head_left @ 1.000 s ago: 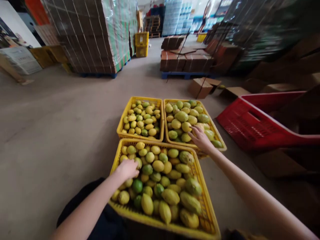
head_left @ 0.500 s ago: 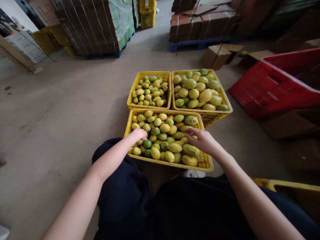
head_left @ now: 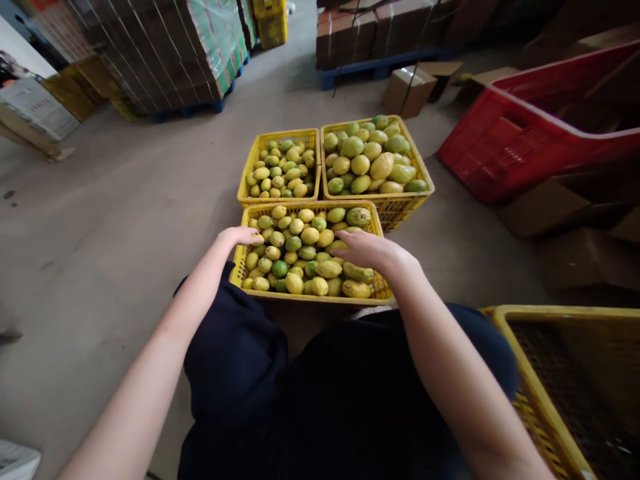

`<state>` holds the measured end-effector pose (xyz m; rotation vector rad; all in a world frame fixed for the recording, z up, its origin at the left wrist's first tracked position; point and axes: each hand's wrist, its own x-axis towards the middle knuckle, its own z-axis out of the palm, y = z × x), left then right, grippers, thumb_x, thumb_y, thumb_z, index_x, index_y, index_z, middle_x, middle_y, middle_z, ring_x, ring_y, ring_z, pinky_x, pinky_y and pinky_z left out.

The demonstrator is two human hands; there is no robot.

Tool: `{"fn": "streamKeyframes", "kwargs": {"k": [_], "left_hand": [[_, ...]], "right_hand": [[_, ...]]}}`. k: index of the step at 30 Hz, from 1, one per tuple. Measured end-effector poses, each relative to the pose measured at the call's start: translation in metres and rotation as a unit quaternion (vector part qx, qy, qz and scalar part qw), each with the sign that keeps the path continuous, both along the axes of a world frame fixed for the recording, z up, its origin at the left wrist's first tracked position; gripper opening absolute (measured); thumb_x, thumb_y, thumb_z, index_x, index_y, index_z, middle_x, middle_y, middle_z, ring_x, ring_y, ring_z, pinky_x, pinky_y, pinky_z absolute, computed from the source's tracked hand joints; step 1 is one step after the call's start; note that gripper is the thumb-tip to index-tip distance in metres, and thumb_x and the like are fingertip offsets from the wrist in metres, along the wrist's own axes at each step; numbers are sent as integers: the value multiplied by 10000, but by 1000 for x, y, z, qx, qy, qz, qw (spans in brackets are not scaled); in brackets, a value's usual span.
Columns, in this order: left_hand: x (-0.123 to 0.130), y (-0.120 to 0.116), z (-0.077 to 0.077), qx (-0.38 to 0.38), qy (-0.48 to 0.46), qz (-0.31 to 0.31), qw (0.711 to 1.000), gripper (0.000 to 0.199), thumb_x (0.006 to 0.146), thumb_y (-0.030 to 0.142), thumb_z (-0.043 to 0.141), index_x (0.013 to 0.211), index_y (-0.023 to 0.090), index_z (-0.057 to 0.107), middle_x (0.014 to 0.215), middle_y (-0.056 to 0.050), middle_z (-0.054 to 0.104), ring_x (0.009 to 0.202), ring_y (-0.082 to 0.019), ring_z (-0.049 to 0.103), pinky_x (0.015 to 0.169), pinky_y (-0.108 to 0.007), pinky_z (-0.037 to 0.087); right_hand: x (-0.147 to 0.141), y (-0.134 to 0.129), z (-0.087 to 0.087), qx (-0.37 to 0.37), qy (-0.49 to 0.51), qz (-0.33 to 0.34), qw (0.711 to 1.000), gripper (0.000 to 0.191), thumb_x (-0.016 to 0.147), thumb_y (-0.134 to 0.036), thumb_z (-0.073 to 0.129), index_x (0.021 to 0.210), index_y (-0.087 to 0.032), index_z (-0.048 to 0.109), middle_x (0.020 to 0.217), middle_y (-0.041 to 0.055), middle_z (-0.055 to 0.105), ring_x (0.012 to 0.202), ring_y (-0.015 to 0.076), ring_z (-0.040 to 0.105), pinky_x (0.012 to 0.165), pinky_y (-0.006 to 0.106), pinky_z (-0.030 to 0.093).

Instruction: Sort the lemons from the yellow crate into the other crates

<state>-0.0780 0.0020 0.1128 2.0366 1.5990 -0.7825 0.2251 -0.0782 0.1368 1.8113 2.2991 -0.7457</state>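
Observation:
A yellow crate [head_left: 310, 299] in front of my knees is filled with yellow and green lemons, small ones at left and longer ones at right. Over its left rim, my left hand [head_left: 239, 236] has its fingers closed round a small yellow lemon; part of that fruit is hidden. My right hand [head_left: 367, 248] reaches over the crate's right side, fingers stretched out and apart, just over the larger fruit. A bright green lemon [head_left: 280, 268] lies between the hands, nearer the left.
Behind stand a yellow crate of small lemons [head_left: 243, 177] and one of larger fruit [head_left: 431, 183]. A red crate [head_left: 480, 143] and cardboard boxes [head_left: 547, 207] are at right. Another yellow crate [head_left: 545, 407] sits at lower right. Stacked pallets [head_left: 150, 60] stand farther back.
The view has swung, shifting the crates up and left. My left hand has moved from among the small lemons to the left rim. My right hand has moved slightly left over the fruit.

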Motion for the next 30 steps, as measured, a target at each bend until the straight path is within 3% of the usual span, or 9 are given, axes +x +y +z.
{"fn": "streamKeyframes", "kwargs": {"k": [4, 7, 11, 18, 21, 24, 26, 28, 30], "left_hand": [[28, -13, -9, 17, -30, -16, 999, 487, 992, 405, 440, 1377, 122, 537, 1423, -138, 587, 1244, -254, 573, 1040, -290, 409], [73, -43, -31, -40, -106, -102, 988, 462, 961, 323, 538, 1407, 202, 525, 1437, -53, 576, 1259, -223, 531, 1066, -274, 366], [118, -82, -62, -108, -179, -180, 961, 606, 847, 63, 595, 1391, 328, 545, 1514, 41, 471, 1294, -237, 472, 1067, -267, 330], [134, -92, -90, -61, -205, -225, 951, 432, 975, 81, 393, 1265, 281, 645, 1406, 3, 553, 1301, -274, 475, 1079, -330, 325], [131, -83, -80, -70, -216, -202, 953, 404, 930, 142, 560, 1311, 267, 612, 1363, -10, 583, 1224, -258, 541, 1045, -309, 366], [122, -68, -49, -71, -301, -142, 940, 507, 856, 246, 709, 1345, 222, 578, 1324, -31, 618, 1157, -230, 569, 1014, -297, 405], [112, -58, -23, -74, -400, -55, 912, 537, 821, 278, 741, 1327, 189, 581, 1295, -42, 647, 1117, -214, 587, 999, -307, 435], [102, -52, 0, -100, -525, 48, 844, 572, 773, 266, 773, 1302, 156, 587, 1266, -65, 668, 1134, -226, 604, 1000, -321, 458], [94, -51, 17, -125, -641, 152, 741, 549, 775, 293, 772, 1280, 162, 600, 1241, -76, 682, 1152, -238, 620, 998, -339, 481]], "right_hand": [[-2, -2, 22, 36, -6, 16, 999, 471, 952, -402, 545, 1326, -118, 574, 1283, 218, 668, 1206, 357, 630, 999, 439, 477], [-3, -3, 33, 35, 27, 15, 999, 481, 953, -406, 549, 1349, -134, 557, 1325, 198, 650, 1245, 338, 605, 1038, 426, 449], [-1, -2, 42, 43, 42, 15, 998, 476, 963, -398, 528, 1371, -154, 545, 1338, 181, 646, 1263, 332, 593, 1046, 412, 444], [8, 0, 42, 13, 1, -14, 1000, 546, 975, -385, 512, 1433, -89, 485, 1384, 233, 600, 1282, 350, 581, 1023, 395, 456], [12, 1, 41, 10, 7, -23, 1000, 543, 968, -397, 528, 1424, -103, 500, 1397, 219, 596, 1297, 339, 572, 1035, 378, 448], [17, 3, 42, 14, 13, -29, 999, 564, 970, -405, 520, 1435, -89, 486, 1419, 230, 579, 1329, 350, 544, 1056, 395, 436], [19, 5, 43, 14, 2, -39, 999, 560, 970, -402, 519, 1440, -101, 485, 1422, 219, 584, 1342, 345, 535, 1068, 396, 432], [21, 7, 45, 13, -11, -49, 999, 560, 970, -403, 520, 1448, -113, 484, 1413, 208, 597, 1338, 340, 543, 1074, 396, 433], [23, 8, 46, 9, -18, -59, 998, 590, 972, -415, 519, 1471, -107, 462, 1434, 211, 579, 1347, 341, 538, 1086, 402, 430]]}}
